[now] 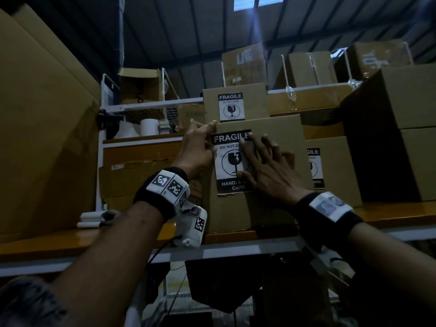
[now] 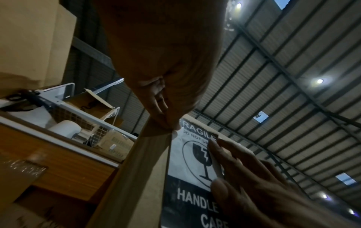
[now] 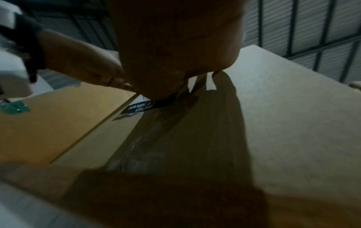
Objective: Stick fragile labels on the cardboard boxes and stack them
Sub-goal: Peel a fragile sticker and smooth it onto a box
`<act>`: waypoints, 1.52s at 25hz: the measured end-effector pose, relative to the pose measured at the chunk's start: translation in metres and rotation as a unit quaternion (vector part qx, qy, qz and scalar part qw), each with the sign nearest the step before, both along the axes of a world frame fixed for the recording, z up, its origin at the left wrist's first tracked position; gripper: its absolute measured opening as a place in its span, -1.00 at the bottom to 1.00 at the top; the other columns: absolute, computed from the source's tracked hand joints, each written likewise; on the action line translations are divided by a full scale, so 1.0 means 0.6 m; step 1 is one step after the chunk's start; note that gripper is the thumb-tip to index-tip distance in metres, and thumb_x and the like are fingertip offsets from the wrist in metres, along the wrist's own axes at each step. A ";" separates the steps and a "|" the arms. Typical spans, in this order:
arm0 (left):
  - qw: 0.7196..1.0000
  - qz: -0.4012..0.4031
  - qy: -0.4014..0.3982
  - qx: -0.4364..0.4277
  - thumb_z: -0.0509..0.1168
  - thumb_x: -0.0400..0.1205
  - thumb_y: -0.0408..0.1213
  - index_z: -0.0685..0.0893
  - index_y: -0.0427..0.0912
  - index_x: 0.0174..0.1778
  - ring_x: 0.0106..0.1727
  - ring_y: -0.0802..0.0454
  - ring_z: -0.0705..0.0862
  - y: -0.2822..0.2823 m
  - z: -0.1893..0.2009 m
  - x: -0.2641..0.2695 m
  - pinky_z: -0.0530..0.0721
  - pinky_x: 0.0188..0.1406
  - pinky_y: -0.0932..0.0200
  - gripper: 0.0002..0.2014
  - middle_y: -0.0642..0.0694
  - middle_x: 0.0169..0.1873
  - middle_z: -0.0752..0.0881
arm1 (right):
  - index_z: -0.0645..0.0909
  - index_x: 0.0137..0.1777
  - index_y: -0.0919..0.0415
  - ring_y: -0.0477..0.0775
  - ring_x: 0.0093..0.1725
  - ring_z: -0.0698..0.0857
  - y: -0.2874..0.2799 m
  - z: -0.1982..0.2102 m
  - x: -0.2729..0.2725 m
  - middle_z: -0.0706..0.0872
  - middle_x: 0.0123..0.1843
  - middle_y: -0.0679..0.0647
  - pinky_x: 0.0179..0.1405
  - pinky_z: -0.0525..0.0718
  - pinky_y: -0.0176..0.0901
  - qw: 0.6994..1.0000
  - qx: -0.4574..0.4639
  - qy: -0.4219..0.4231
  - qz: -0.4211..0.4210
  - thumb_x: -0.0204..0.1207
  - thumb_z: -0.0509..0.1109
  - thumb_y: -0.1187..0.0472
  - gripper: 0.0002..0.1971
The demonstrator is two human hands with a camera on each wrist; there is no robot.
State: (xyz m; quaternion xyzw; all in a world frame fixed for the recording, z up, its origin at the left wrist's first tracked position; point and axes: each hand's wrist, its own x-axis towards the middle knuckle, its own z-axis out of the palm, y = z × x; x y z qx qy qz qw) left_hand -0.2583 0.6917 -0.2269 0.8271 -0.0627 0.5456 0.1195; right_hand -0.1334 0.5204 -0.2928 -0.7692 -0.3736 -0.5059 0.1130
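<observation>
A cardboard box stands on the orange shelf in front of me. A black-and-white fragile label lies on its front face. My left hand reaches to the box's upper left corner, its straight fingers touching the label's top left corner. My right hand lies flat with spread fingers on the label's right edge and on the box face. In the left wrist view the label shows, with the right hand's fingers pressing it. The right wrist view shows the box face and the label's bottom strip.
A smaller labelled box sits on top behind. Another labelled box stands to the right, with big dark boxes beside it. A large cardboard sheet fills the left. A white roll sits on the wire rack behind.
</observation>
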 end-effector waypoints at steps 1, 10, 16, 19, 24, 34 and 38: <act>1.000 -0.008 0.004 -0.025 0.44 0.65 -0.45 0.42 -0.05 0.70 0.39 -0.09 0.55 0.005 0.004 0.006 0.62 0.42 0.09 -0.32 -0.14 0.36 0.46 | -0.57 0.71 -0.20 0.13 0.77 -0.45 0.002 -0.011 0.008 -0.57 0.76 -0.10 0.72 0.00 0.41 1.000 -0.003 -0.001 -0.005 0.54 -0.34 -0.53 -0.14; 0.984 -0.114 -0.010 -0.135 0.31 0.77 -0.37 0.63 -0.11 0.45 0.11 -0.01 0.76 0.007 0.035 0.005 0.85 0.02 0.06 -0.68 -0.17 0.22 0.70 | -0.14 0.85 0.04 0.19 0.52 0.19 -0.004 0.026 -0.014 0.00 0.86 -0.01 0.20 0.36 0.10 0.994 -0.003 -0.072 -0.080 0.48 -0.34 -0.56 0.02; 0.993 -0.073 -0.027 -0.087 0.51 0.63 -0.27 0.65 -0.04 0.38 0.16 -0.04 0.71 0.018 0.032 0.022 0.80 0.02 0.06 -0.61 -0.15 0.20 0.68 | -0.41 0.80 -0.01 0.16 0.68 -0.12 -0.005 -0.014 -0.012 -0.42 0.82 -0.03 0.52 0.28 0.12 0.998 0.025 -0.005 -0.064 0.48 -0.28 -0.59 0.02; 0.997 -0.029 -0.037 -0.056 0.58 0.58 -0.20 0.64 -0.02 0.31 0.01 0.02 0.71 0.018 0.038 0.031 0.67 -0.20 0.22 -0.59 -0.11 0.10 0.68 | -0.16 0.85 0.09 0.23 0.67 -0.01 -0.007 -0.009 -0.021 -0.17 0.86 0.12 0.52 0.36 0.24 0.998 0.037 -0.029 -0.051 0.57 -0.19 -0.52 -0.02; 0.995 -0.020 -0.068 -0.064 0.49 0.66 -0.25 0.66 -0.03 0.19 -0.12 -0.08 0.79 0.015 0.047 0.036 0.84 -0.13 -0.06 -0.78 -0.16 -0.07 0.73 | 0.33 0.74 0.15 0.37 0.55 0.27 -0.014 -0.018 -0.012 0.30 0.75 0.32 0.32 0.62 0.36 0.995 0.067 -0.076 -0.010 0.65 0.39 -0.16 -0.26; 0.997 -0.048 0.013 -0.055 0.56 0.60 -0.18 0.54 -0.02 0.45 0.09 -0.01 0.64 0.019 0.031 0.014 0.70 -0.15 0.21 -0.48 -0.09 0.19 0.51 | 0.51 0.51 -0.02 0.21 0.55 0.27 -0.028 -0.006 -0.002 0.30 0.62 0.12 0.41 0.42 0.01 0.980 0.156 0.041 0.112 0.31 0.69 -0.26 -0.20; 0.994 -0.060 0.074 -0.043 0.64 0.49 -0.30 0.42 0.02 0.54 0.18 -0.07 0.63 0.021 0.023 0.002 0.85 -0.10 0.04 -0.25 -0.11 0.34 0.40 | 0.26 0.66 -0.06 0.20 0.61 0.13 -0.004 -0.023 -0.022 0.11 0.69 0.08 0.58 0.36 0.28 0.982 0.154 0.069 0.080 0.15 0.64 -0.47 0.12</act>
